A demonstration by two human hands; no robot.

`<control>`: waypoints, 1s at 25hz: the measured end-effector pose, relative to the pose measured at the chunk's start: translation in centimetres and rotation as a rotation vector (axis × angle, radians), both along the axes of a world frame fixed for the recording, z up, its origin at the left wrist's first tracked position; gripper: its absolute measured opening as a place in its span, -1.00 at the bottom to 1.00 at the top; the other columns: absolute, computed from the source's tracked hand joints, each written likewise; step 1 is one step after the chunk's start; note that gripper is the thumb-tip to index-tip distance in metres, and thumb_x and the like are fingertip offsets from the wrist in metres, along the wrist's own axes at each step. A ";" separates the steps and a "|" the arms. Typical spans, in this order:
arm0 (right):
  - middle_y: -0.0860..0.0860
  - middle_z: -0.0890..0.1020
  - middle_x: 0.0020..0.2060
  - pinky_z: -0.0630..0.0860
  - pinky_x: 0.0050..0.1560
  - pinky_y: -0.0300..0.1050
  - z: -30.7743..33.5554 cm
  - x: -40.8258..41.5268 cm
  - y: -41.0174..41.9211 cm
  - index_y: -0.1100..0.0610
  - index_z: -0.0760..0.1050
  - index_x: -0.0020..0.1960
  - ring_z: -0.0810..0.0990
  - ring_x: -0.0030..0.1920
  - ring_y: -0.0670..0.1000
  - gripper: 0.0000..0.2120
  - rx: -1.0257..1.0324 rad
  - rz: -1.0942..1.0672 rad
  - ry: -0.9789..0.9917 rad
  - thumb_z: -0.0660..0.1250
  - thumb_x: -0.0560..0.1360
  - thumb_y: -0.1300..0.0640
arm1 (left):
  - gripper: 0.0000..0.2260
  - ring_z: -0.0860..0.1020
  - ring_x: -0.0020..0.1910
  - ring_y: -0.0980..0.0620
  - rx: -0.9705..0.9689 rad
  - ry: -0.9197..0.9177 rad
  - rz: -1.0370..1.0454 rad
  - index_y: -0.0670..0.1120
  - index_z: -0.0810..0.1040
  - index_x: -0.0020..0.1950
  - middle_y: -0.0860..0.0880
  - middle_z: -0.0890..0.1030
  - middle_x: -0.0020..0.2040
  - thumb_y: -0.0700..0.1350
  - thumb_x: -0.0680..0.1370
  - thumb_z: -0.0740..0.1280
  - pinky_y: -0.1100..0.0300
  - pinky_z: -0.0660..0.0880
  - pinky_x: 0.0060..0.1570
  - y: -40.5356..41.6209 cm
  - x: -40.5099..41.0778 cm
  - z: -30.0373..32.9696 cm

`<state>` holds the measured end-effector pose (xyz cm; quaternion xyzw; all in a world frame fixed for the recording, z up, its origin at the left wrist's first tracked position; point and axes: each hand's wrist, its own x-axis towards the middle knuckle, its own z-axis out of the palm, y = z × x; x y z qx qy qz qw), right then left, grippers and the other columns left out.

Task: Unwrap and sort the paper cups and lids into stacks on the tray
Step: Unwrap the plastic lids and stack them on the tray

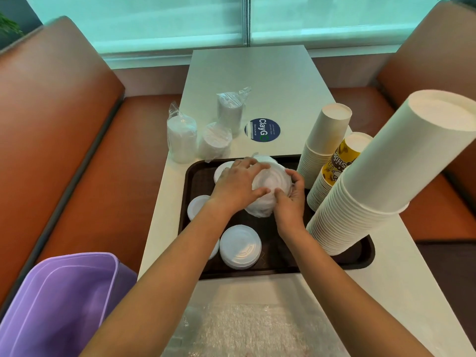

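Both hands, left (238, 185) and right (289, 199), grip a wrapped lid pack (268, 188) over the tray (355, 256). Best peel film slowly, keeping lids squared, clear of cup stacks (360, 199).

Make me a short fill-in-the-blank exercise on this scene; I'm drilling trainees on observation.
1. Both hands, left hand and right hand, grip a plastic-wrapped pack of white lids over the dark brown ____.
2. Wrapped lid packs standing on the white table beyond the tray number ____.
3. The printed cup stack is mainly ____.

Missing words: tray; three; yellow
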<state>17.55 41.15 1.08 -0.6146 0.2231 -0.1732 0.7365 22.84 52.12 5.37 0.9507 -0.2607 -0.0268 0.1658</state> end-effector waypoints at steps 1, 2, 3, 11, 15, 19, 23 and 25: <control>0.02 0.41 0.21 0.48 0.02 -0.31 0.1 -0.1 -0.1 0.00 0.34 0.20 0.43 0.22 0.03 -0.55 0.023 0.004 0.002 0.15 0.48 0.47 | -0.49 0.31 0.36 0.01 -0.037 0.013 0.017 0.08 0.31 0.42 0.01 0.33 0.39 0.10 0.50 0.35 0.02 0.33 0.27 0.2 0.1 -0.1; 0.03 0.41 0.22 0.51 0.04 -0.24 0.1 -0.1 -0.2 -0.01 0.33 0.19 0.43 0.24 0.05 -0.54 0.045 0.005 0.005 0.14 0.48 0.47 | -0.47 0.33 0.35 0.02 -0.085 0.045 0.027 0.07 0.30 0.42 0.02 0.33 0.39 0.08 0.49 0.38 0.05 0.35 0.25 0.4 0.2 -0.3; 0.03 0.40 0.23 0.53 0.08 -0.14 0.2 -0.1 -0.3 -0.03 0.33 0.18 0.42 0.25 0.07 -0.54 0.058 0.007 0.009 0.14 0.48 0.47 | -0.46 0.35 0.34 0.02 -0.139 0.097 0.034 0.06 0.30 0.41 0.03 0.34 0.39 0.05 0.48 0.40 0.08 0.37 0.23 0.5 0.2 -0.5; 0.04 0.40 0.25 0.51 0.18 0.23 0.5 -0.5 0.1 -0.17 0.37 0.09 0.43 0.27 0.12 -0.51 0.073 0.110 -0.001 0.19 0.49 0.43 | -0.62 0.45 0.05 0.04 -0.565 0.331 0.209 0.00 0.34 0.31 -0.02 0.48 0.14 -0.03 0.53 0.35 0.19 0.43 0.02 0.5 -0.1 -1.2; -0.03 0.48 0.14 0.54 0.15 0.18 0.9 -0.5 0.3 -0.14 0.40 0.10 0.48 0.21 0.09 -0.58 0.163 0.121 -0.027 0.18 0.53 0.39 | -0.66 0.46 0.07 0.05 -0.737 0.434 0.287 -0.02 0.41 0.25 0.02 0.48 0.09 -0.08 0.51 0.39 0.25 0.44 -0.04 0.8 0.0 -0.9; -0.03 0.56 0.06 0.60 0.01 -0.01 1.5 -0.4 0.5 -0.06 0.46 0.10 0.56 0.09 0.00 -0.76 0.309 0.059 0.004 0.12 0.63 0.23 | -0.86 0.55 0.00 0.03 -0.983 0.575 0.382 -0.04 0.51 0.06 0.01 0.59 -0.01 -0.11 0.52 0.37 0.28 0.50 -0.14 1.2 -0.1 -0.8; 0.01 0.59 0.02 0.57 0.08 0.07 0.9 -0.1 0.4 -0.04 0.50 -0.01 0.58 0.10 0.09 -0.83 0.257 0.004 0.076 0.22 0.59 0.21 | -0.80 0.57 0.02 0.00 -1.146 0.762 0.478 -0.08 0.51 0.18 -0.05 0.60 0.06 -0.11 0.57 0.29 0.20 0.50 -0.12 1.4 0.6 -1.1; 0.02 0.60 -0.03 0.58 -0.01 -0.05 0.4 0.0 0.1 0.00 0.49 -0.05 0.59 0.00 0.04 -0.84 0.225 -0.028 0.090 0.28 0.55 0.26 | -0.74 0.55 0.04 -0.03 -1.274 0.822 0.548 -0.15 0.46 0.27 -0.10 0.58 0.10 -0.18 0.58 0.26 0.13 0.50 -0.01 1.5 1.2 -1.2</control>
